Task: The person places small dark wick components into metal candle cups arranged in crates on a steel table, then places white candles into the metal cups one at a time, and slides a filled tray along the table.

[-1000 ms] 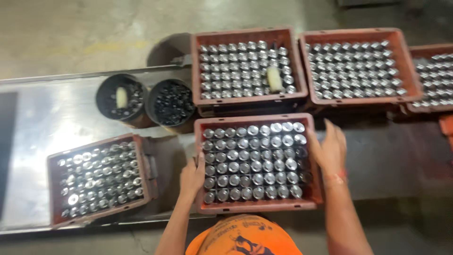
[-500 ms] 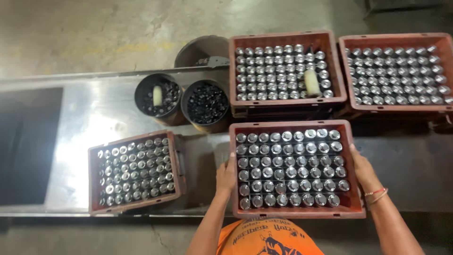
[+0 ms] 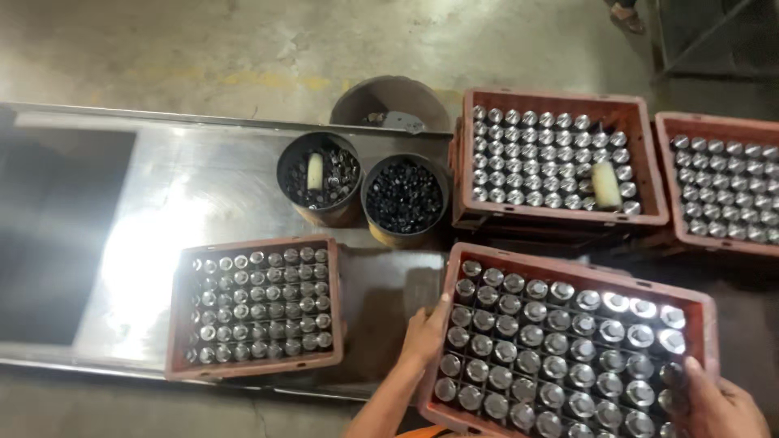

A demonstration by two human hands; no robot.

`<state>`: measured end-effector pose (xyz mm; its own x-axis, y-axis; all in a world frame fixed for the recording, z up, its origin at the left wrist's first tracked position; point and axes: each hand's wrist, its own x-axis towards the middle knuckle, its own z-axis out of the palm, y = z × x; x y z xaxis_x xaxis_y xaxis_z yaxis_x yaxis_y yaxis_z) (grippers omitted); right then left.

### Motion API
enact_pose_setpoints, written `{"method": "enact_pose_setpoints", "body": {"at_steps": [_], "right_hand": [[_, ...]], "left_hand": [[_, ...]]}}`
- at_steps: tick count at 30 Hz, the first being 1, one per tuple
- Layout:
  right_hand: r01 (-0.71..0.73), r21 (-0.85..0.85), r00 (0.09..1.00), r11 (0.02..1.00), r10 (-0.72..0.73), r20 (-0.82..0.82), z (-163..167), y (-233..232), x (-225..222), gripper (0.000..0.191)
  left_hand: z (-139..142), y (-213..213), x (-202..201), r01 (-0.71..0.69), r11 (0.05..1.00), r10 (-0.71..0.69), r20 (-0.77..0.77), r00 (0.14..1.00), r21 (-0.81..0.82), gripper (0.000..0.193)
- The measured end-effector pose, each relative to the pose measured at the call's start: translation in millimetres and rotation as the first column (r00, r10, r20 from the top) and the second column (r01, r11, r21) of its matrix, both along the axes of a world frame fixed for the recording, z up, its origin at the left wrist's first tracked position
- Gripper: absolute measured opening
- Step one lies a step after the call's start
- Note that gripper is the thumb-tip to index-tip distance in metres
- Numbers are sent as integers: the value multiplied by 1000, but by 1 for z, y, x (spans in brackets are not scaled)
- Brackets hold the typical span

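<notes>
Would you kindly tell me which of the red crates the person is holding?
The nearest red crate, gripped by the left hand and right hand; the other crates lie untouched.

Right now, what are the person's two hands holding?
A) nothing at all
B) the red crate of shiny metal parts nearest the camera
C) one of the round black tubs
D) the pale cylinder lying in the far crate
B: the left hand and right hand each grip an opposite side of the nearest red crate full of metal parts.
</notes>
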<state>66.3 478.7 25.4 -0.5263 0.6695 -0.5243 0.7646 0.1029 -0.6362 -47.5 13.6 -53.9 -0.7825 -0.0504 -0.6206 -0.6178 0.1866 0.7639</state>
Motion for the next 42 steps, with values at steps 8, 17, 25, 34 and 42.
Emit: {"method": "enact_pose_setpoints", "body": {"at_steps": [8,17,25,34,42], "right_hand": [[-36,16,956,999,40,-289,-37,-163,9,42],[-567,40,821,823,568,-57,-94,-413,-122,77],[-713,59,685,699,712,-157,-109,-594,-175,78],[-650,37,732,759,638,-239,-118,-595,-172,67],[-680,49,710,732,673,-207,-118,-643,-182,74]], "left_hand": [[48,-168,-6,30,999,-32,-153,988,-16,78],[24,-419,10,-244,904,236,-67,969,-351,81],[-11,-559,-1,-233,831,198,-123,973,-506,81],[-5,-563,-17,-251,853,262,-41,964,-458,84],[-4,-609,-23,-264,848,291,-13,957,-459,86]]}}
